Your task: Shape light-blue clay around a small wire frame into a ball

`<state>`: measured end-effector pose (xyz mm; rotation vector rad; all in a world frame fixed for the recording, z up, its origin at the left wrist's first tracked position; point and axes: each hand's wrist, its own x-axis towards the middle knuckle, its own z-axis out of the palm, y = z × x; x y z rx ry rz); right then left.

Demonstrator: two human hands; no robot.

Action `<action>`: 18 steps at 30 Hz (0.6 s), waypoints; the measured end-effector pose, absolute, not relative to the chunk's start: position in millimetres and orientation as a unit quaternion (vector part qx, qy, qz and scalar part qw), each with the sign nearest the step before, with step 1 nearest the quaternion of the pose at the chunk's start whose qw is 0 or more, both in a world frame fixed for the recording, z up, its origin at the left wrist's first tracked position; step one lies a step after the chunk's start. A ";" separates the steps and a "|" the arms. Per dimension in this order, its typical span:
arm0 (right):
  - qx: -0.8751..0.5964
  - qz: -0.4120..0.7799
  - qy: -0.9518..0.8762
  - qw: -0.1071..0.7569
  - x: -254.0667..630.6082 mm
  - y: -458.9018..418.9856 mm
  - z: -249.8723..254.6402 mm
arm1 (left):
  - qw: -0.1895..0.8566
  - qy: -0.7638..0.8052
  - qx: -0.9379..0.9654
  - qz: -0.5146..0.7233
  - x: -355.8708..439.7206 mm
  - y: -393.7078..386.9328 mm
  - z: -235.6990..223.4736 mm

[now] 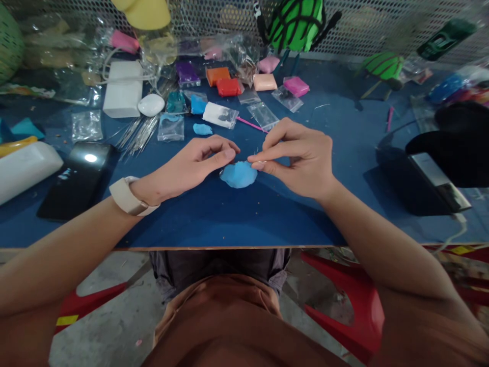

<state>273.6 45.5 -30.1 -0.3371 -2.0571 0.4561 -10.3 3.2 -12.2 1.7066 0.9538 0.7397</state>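
A flattened lump of light blue clay (239, 175) lies on the blue table (229, 219) in front of me. My left hand (194, 164) rests on the table just left of it, fingers curled together with the fingertips at the clay's upper left edge. Just right of the clay, my right hand (296, 155) pinches its thumb and forefinger on something thin, perhaps a wire, too small to make out. A watch with a pale strap (128, 196) is on my left wrist.
A smaller blue clay piece (202, 129) lies behind. Coloured clay blocks (228, 86), small plastic bags (170, 127), metal pins (137, 135), a white box (123, 89) and a pink stick (250, 124) fill the back. A black phone (76, 178) lies left, a dark device (424, 183) right.
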 end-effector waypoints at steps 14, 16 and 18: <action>-0.070 0.017 -0.842 0.535 270.6 43.9 -27.9 | 0.489 0.384 0.706 0.341 -12.0 2.1 -9.5; -0.066 -0.021 -0.832 0.551 268.1 37.8 -26.2 | 0.532 0.404 0.647 0.367 -11.4 3.0 -12.9; -0.088 -0.013 -0.827 0.555 266.6 31.7 -24.7 | 0.628 0.380 0.577 0.357 -9.6 4.0 -16.1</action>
